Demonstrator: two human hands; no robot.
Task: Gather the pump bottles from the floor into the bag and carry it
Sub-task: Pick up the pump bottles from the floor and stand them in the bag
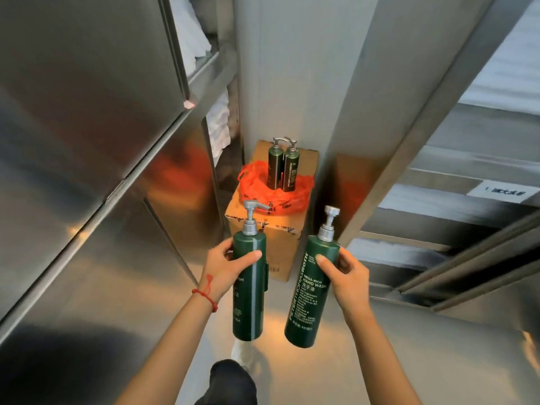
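My left hand [225, 266] grips a dark green pump bottle [249, 302] upright near its shoulder. My right hand [346, 271] holds a second green pump bottle [306, 302], labelled hand wash, tilted slightly right. Both bottles hang in the air in front of me. Ahead, an orange plastic bag [257, 187] lies open on top of a cardboard box [261, 235]. Two more green pump bottles [282, 168] stand upright inside the bag, side by side.
Shiny steel cabinet doors [87, 141] line the left side. Steel shelves [455, 217] with white linen run along the right. A grey pillar [292, 83] stands behind the box. The narrow floor aisle [380, 361] lies below, with my dark trouser leg [230, 381] and shoe at the bottom.
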